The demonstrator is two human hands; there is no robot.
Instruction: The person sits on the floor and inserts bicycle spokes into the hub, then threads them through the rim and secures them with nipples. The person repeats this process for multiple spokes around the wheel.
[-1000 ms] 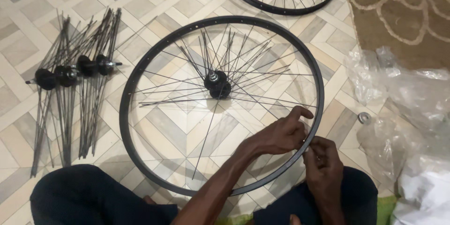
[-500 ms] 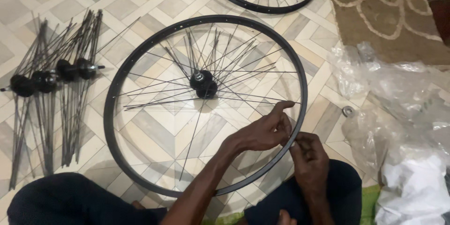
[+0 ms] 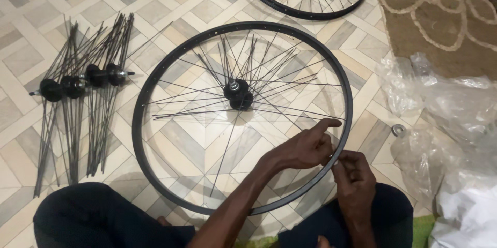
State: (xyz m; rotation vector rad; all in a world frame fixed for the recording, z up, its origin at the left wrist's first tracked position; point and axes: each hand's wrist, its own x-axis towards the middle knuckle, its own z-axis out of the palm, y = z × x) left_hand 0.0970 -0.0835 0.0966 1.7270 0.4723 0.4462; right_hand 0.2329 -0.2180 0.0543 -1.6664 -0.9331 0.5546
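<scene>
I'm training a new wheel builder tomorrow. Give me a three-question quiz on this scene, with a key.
1. True or false: both hands work at the near right part of the rim.
2. What lies on the floor left of the rim? A) hubs with spokes fitted B) a tyre C) a pump
3. Fill in: a small metal ring lies on the tiles beside the clear plastic ____.

Key
1. True: the left hand and right hand meet at the rim's near right edge.
2. A: the hubs lie in a row with their spokes splayed.
3. Bags: the ring lies next to the bags.
</scene>
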